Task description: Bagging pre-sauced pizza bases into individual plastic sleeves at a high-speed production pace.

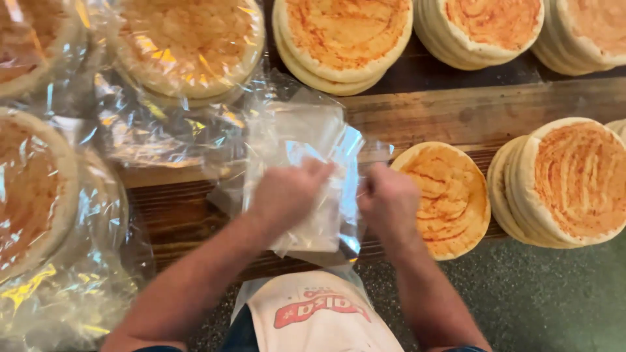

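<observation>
Glossy, crinkled clear plastic bag (pixel 306 176) between both hands; rough, worn wooden worktop (pixel 456 114) beneath; matt, floury flatbreads (pixel 450 199) smeared with red sauce just right of hands.

The clear plastic bag (pixel 306 176) is colourless, with white glare and a faint bluish edge. The lone flatbread (pixel 450 199) near the front edge of the wooden table (pixel 456 114) is pale cream at its rim, its top smeared orange-red in curving streaks. The stacks along the back edge (pixel 342 36) and at the right edge (pixel 574 179) show the same cream sides and orange swirls. The wrapped flatbreads (pixel 189 42) at the left look tan under yellow-glinting film. The table is streaky mid-brown. The apron (pixel 319 316) is white with a red mark.
</observation>
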